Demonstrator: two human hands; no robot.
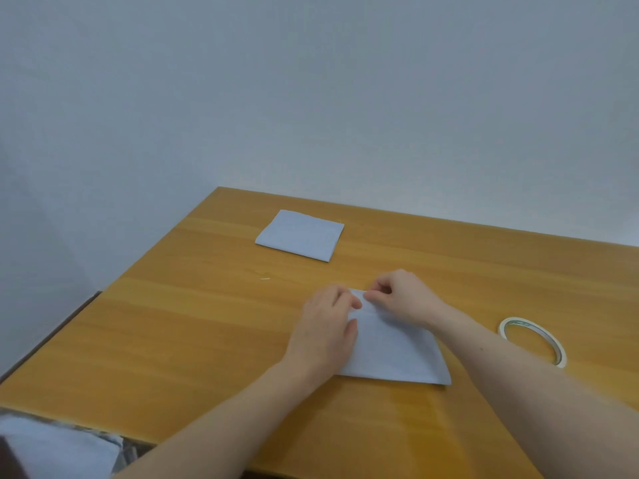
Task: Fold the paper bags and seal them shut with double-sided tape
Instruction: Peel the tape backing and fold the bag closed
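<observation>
right hand (401, 299) grip pinches the paper bag (390, 347) at its far edge, left hand (325, 326) pressing flat just beside it.

One view only — a wide-angle camera worn on the head; it looks forward and down across the wooden table (207, 340) toward a plain wall (311, 81); forearms enter from below, close.

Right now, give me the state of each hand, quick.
Left hand: open, fingers pressing flat on the bag.
Right hand: fingers curled, pinching the bag's far edge.
</observation>
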